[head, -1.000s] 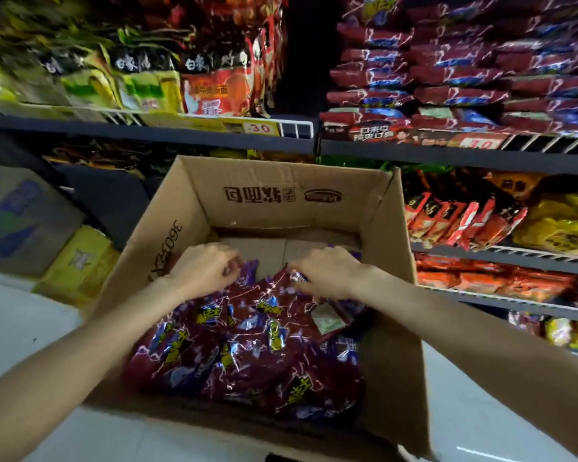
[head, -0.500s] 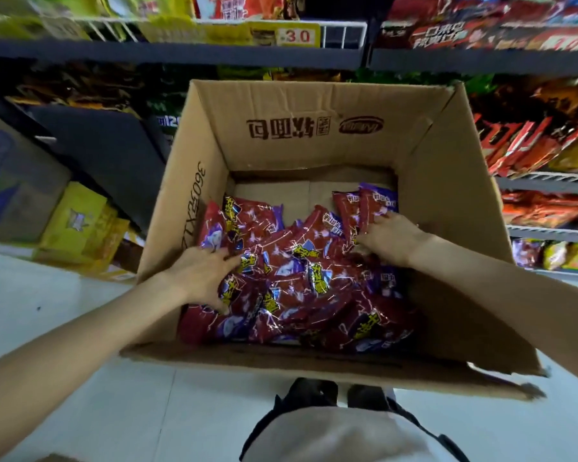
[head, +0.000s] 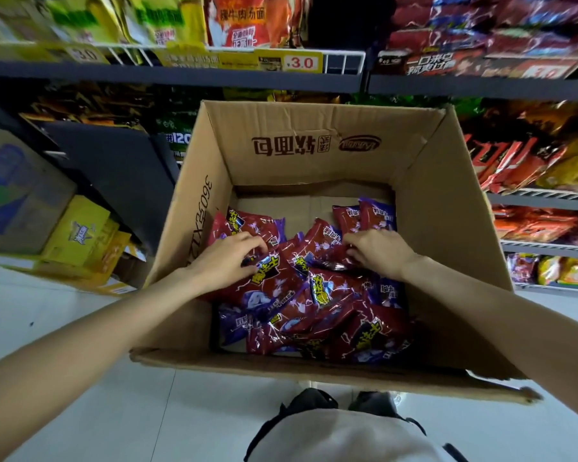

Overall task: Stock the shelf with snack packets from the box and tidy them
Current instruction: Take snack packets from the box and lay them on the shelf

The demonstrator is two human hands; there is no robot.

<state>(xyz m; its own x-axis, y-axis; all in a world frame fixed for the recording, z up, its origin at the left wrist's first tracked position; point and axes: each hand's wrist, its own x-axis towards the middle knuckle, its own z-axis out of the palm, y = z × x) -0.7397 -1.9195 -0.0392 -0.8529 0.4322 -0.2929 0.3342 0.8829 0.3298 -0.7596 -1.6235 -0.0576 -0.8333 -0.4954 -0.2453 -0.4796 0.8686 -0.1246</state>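
Observation:
An open cardboard box (head: 424, 181) stands on the floor in front of the shelves. A heap of red and purple snack packets (head: 317, 305) fills its near half. Both my hands are inside the box, on top of the heap. My left hand (head: 226, 261) has its fingers curled over packets at the left side, the thumb pressing on one. My right hand (head: 379, 250) has its fingers curled on packets near the middle right. Matching red packets (head: 481, 38) lie stacked on the upper right shelf.
A dark shelf edge (head: 187, 82) with yellow price tags (head: 301, 63) runs above the box. Orange and yellow packets (head: 528, 161) fill the right shelves. Yellow cartons (head: 80, 235) and a large carton (head: 17, 191) sit on the floor at left. My shoes (head: 314, 400) are just behind the box.
My view has tilted down onto the box. Both hands have shifted over the heap, the left one inward onto the packets, and their fingers have curled tighter on them.

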